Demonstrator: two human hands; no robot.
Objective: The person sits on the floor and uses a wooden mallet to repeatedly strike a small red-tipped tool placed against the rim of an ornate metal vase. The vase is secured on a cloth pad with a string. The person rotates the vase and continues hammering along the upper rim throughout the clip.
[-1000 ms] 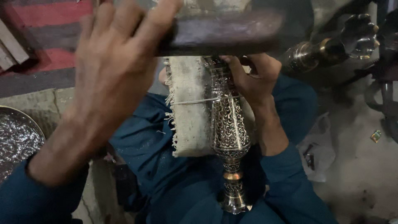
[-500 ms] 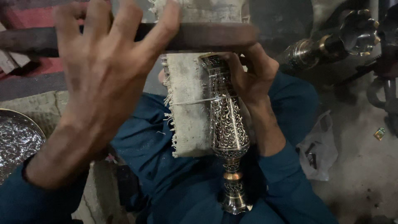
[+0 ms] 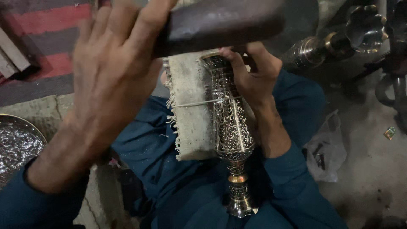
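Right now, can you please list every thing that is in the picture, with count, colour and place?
Engraved metal vase: one, silver with brass bands, centre, lying along the lap beside the pad.
Cloth pad: one, grey-white with a frayed edge, centre, a thin cord around it and the vase.
Dark bar: one, dark brown, top centre, above the vase mouth.
Hammered metal dish: one, silver, left edge.
Other metal vessels: several, dark silver and brass, top right.
Plastic bag: one, whitish, on the floor at right.
Striped mat: one, red and grey, top left.
Left hand: grips the bar.
Right hand: holds the vase near its mouth.
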